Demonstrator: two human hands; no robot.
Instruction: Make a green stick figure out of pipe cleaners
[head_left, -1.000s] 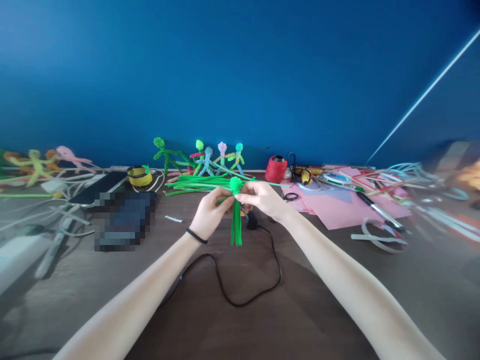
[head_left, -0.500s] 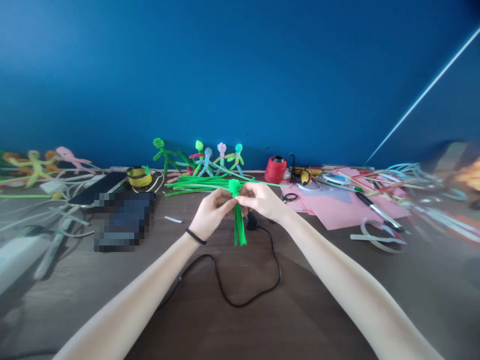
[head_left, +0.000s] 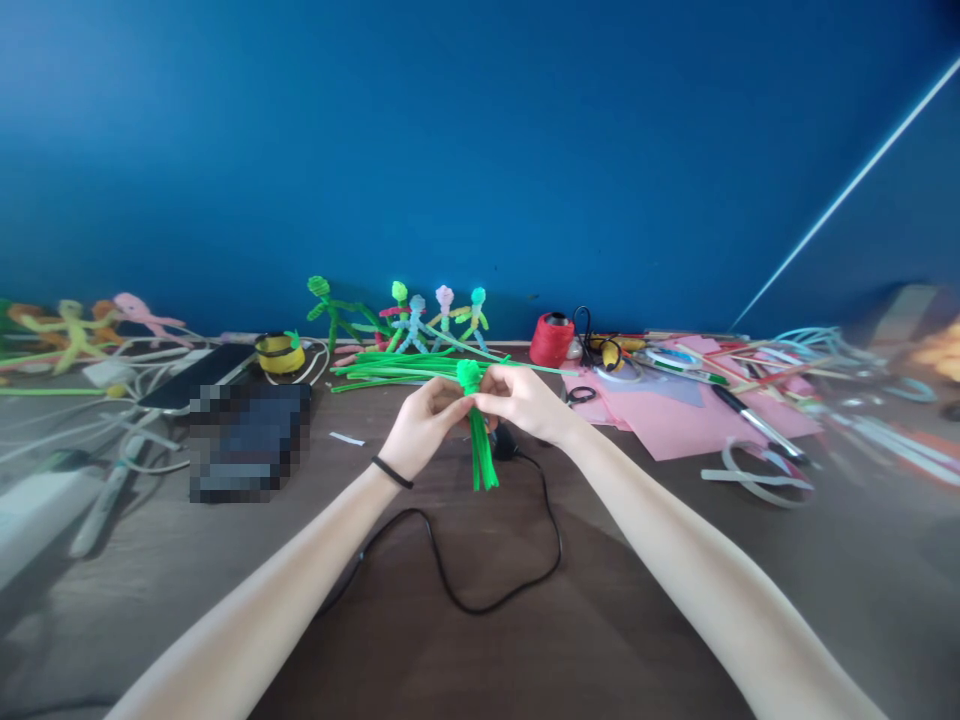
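Observation:
Both hands pinch a bright green pipe-cleaner figure (head_left: 480,450) above the brown table (head_left: 525,620). Its coiled round head sticks up between the fingertips, and a bundle of straight green strands hangs down below them. My left hand (head_left: 424,420), with a black band on the wrist, grips it from the left. My right hand (head_left: 525,400) grips it from the right, just under the head. Behind the hands lies a pile of loose green pipe cleaners (head_left: 390,367).
Several finished pipe-cleaner figures (head_left: 420,318) stand against the blue wall, with more at the far left (head_left: 90,322). A red thread spool (head_left: 552,340), pink paper (head_left: 675,415), a pen, white cables (head_left: 67,420), a yellow tape roll (head_left: 279,352) and a black cord (head_left: 480,560) lie around.
The hanging green strands have swung slightly to the right and the coiled head has shifted a little left. Both hands keep their pinch in nearly the same place.

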